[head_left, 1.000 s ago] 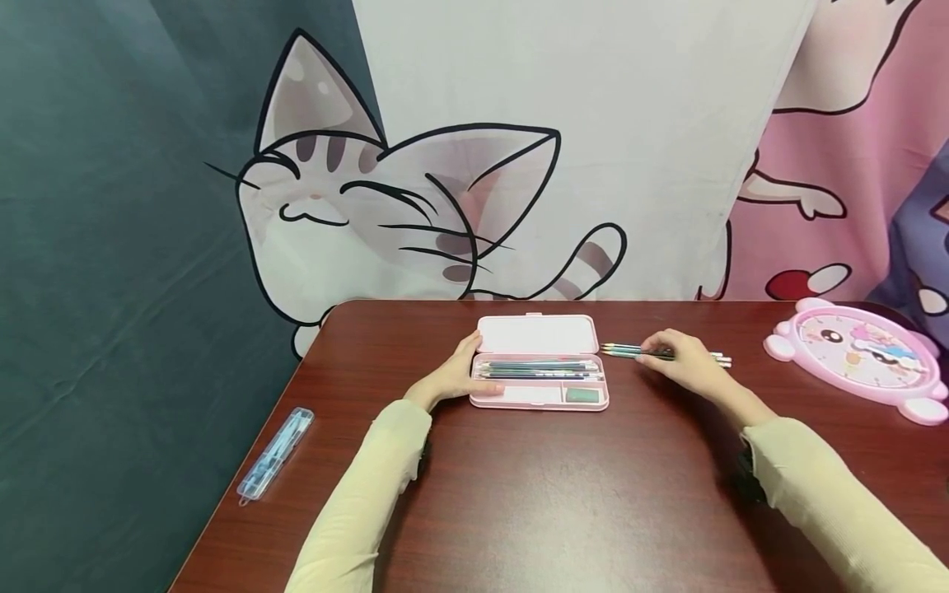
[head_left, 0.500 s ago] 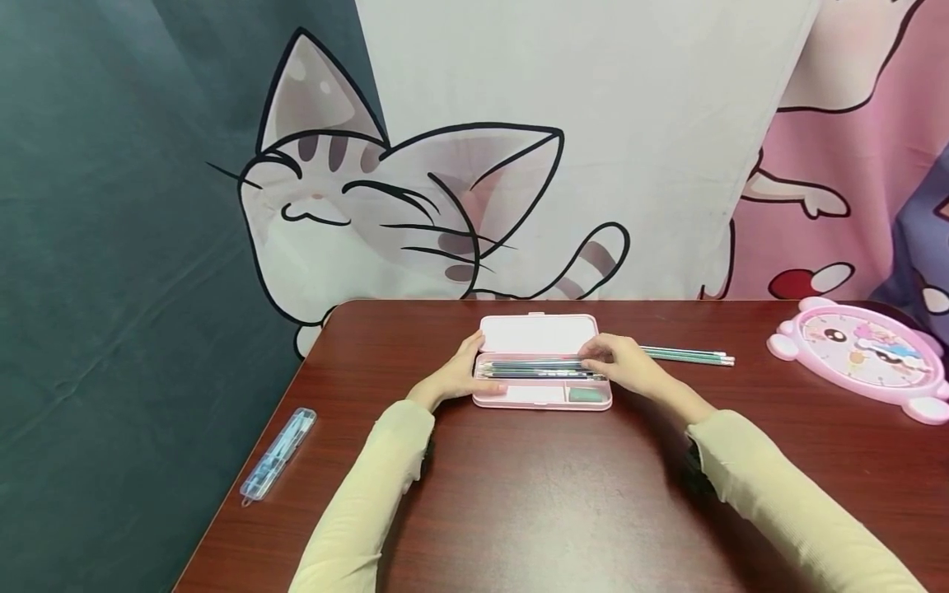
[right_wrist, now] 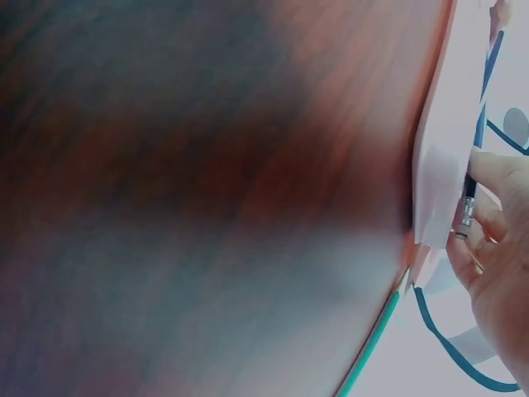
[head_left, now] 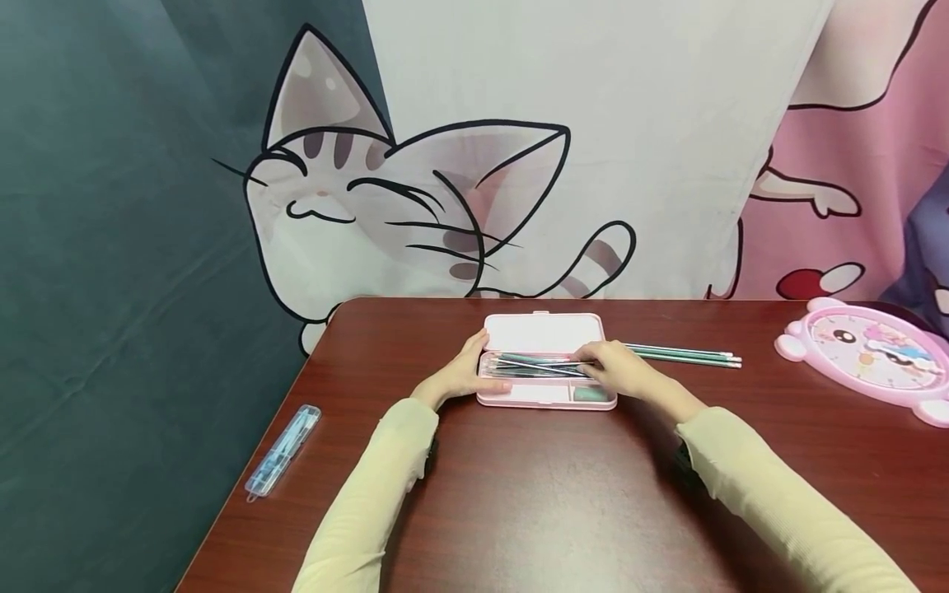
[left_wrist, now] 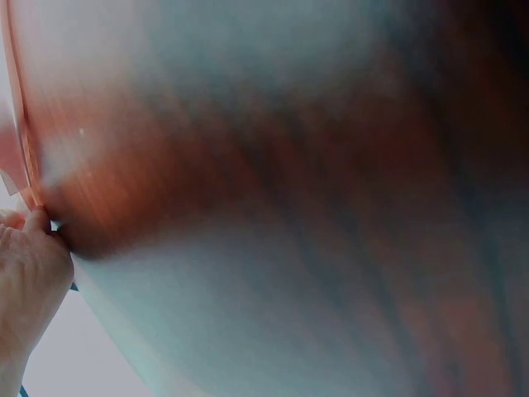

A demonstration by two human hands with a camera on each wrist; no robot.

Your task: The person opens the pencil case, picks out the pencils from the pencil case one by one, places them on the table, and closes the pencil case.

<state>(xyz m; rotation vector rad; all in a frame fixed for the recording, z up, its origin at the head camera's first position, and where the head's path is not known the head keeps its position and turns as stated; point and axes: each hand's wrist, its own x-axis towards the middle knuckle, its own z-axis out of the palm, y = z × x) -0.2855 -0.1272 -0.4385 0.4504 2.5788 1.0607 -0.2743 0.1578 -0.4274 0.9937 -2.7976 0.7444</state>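
Note:
A pink pencil case (head_left: 530, 404) lies with its lid (head_left: 544, 332) raised at the back of the table. Several pencils (head_left: 530, 363) fill its long compartment, and one crosses the others at a slant. My left hand (head_left: 461, 375) holds the case's left end, thumb over the front compartment and fingers by the lid. At the right end, my right hand (head_left: 617, 368) pinches a dark blue pencil (right_wrist: 468, 207) near its metal-banded end, clearest in the right wrist view. A green eraser (head_left: 591, 394) sits in the small front compartment, partly under that hand.
Several loose green and white pencils (head_left: 689, 356) lie right of the case. A pink animal-shaped clock (head_left: 875, 350) rests at the far right. A clear blue slim case (head_left: 283, 451) lies near the table's left edge. A printed curtain hangs behind the table (head_left: 519, 502).
My right hand has moved left from the loose pencils to the case's right end. One pencil inside now slants across the rest. The left hand keeps its place on the case.

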